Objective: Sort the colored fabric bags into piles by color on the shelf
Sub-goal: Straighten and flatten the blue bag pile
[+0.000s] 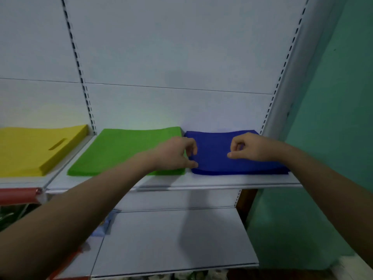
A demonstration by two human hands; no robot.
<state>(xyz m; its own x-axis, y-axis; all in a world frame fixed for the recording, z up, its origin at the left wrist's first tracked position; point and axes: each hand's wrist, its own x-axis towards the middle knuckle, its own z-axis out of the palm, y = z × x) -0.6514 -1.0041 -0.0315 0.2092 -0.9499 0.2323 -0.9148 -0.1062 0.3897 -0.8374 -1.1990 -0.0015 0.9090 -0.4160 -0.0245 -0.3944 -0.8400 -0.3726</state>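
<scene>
Dim, cool-toned view with wide-angle bending and soft focus.

You're looking at a weakly lit scene: the white back panel (pixel 181 47) reads grey-blue, and soft shadows of your arms fall on the lower shelf (pixel 181 239). A faint green glow tints the panel above the green bags (pixel 125 150). The slotted uprights (pixel 76 57) bow towards the edges. Your forearms near the frame's bottom are blurred, and fine texture is smeared throughout.

Yellow pile (pixel 34 150) cut off at left edge.
</scene>
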